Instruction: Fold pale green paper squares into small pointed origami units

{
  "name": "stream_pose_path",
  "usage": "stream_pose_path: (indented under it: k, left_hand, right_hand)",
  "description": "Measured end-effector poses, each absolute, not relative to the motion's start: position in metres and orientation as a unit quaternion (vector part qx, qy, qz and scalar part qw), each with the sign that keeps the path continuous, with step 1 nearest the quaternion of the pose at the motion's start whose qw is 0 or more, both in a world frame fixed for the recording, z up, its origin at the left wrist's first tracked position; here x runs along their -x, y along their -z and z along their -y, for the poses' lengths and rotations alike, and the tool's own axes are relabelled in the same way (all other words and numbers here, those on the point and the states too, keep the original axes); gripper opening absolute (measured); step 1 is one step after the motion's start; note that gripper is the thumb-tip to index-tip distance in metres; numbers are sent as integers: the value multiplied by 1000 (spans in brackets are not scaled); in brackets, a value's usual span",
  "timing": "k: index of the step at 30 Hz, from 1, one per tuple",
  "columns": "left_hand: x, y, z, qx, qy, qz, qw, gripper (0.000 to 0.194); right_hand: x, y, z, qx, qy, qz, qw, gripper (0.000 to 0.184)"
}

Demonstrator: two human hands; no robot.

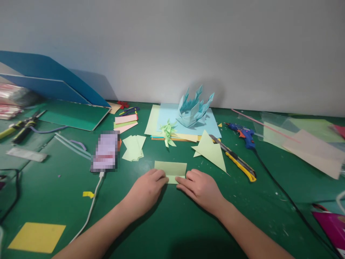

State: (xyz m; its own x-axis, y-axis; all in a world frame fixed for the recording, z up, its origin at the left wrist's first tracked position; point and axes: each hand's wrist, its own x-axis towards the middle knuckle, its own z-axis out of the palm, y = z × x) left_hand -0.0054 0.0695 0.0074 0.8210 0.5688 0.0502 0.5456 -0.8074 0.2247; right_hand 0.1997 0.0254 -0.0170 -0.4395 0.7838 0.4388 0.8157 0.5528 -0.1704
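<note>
A small pale green sheet of paper (172,167) lies on the table with a crease across it, its far part raised. My left hand (149,187) is closed at the sheet's left side, thumb and fingertips on the near part. From the right, my right hand (202,189) rests on the same sheet, its index finger pressing near the crease and other fingers curled. Just beyond are cut green paper triangles (211,151) and a folded green paper piece with pointed tips (168,133). Left of the sheet sits a small stack of green paper rectangles (134,147).
A blue folded-paper bowl shape (192,111) stands on stacked paper near the wall. To the right lie a yellow utility knife (238,163) and a corded blue glue gun (242,133). A phone (105,151) with a white cable, pliers (23,127) and yellow paper (37,237) are left.
</note>
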Motion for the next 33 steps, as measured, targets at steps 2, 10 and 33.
stream_pose_path:
  k: [2,10,33]
  left_hand:
    - [5,-10,-66,-954,-21,-292,69,27]
    - [2,-14,-59,-965,24,-260,16,39]
    - [15,-24,-71,-941,-23,-311,130,38]
  right_hand:
    - [-197,17,-24,464,72,851,237,41]
    - [-191,22,-23,465,81,849,238,38]
    - [-206,13,-25,419,-29,863,280,53]
